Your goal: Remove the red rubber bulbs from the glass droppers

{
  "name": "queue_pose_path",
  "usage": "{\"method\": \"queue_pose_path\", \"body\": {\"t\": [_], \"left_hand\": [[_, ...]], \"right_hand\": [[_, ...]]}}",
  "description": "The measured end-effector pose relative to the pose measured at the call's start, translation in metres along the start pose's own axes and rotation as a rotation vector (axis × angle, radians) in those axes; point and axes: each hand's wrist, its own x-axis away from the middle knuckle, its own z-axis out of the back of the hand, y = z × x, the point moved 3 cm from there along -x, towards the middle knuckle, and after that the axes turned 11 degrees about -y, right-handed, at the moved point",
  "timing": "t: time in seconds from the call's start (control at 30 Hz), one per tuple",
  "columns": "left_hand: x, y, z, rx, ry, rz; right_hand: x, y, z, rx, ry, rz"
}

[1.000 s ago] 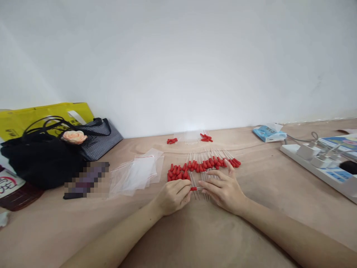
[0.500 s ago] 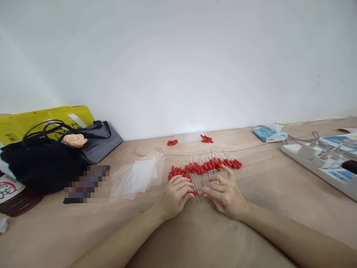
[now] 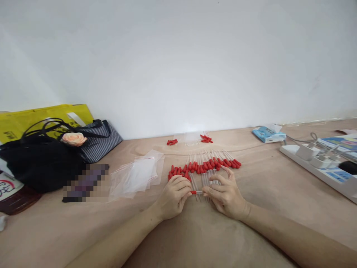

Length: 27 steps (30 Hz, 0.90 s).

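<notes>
My left hand [image 3: 175, 195] pinches a red rubber bulb [image 3: 193, 192], most of it covered by the fingers. Facing it, my right hand [image 3: 227, 193] grips a clear glass dropper tube [image 3: 199, 192] lying sideways, whose end meets the bulb's mouth. Behind both hands runs a row of droppers with red bulbs [image 3: 206, 166], their thin tips pointing to the wall. Loose red bulbs [image 3: 173, 170] are heaped just beyond my left fingers. Several bare glass tubes [image 3: 205, 178] lie beneath and beside my right hand.
Clear zip bags [image 3: 139, 175] are fanned out on the left, near a black bag [image 3: 41, 163] and a bottle [image 3: 16, 195]. At the wall sit two small red bulb groups [image 3: 206, 139]. A tissue pack [image 3: 268, 134] and a power strip [image 3: 320, 165] occupy the right.
More of the glass tube now shows between the two hands, and the bulb end sits slightly further left. Both hands otherwise keep their places.
</notes>
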Motion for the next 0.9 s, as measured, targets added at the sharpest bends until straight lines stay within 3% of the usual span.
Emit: {"method": "queue_pose_path", "body": {"t": [0.13, 0.43, 0.57, 0.73, 0.9], "left_hand": [[0.002, -0.001, 0.001, 0.021, 0.018, -0.009], [0.014, -0.01, 0.006, 0.086, 0.155, 0.106], [0.014, -0.019, 0.011, 0.095, 0.284, 0.296], [0.02, -0.046, 0.02, 0.176, 0.373, 0.534], [0.018, -0.071, 0.025, 0.292, 0.357, 0.696]], "right_hand": [[0.001, 0.001, 0.002, -0.011, 0.002, -0.004], [0.002, 0.012, 0.007, 0.037, 0.036, -0.133], [0.0, 0.014, 0.01, 0.035, 0.052, -0.179], [-0.001, 0.012, 0.006, 0.05, 0.001, -0.169], [-0.007, 0.005, -0.003, 0.084, 0.025, -0.154]]}}
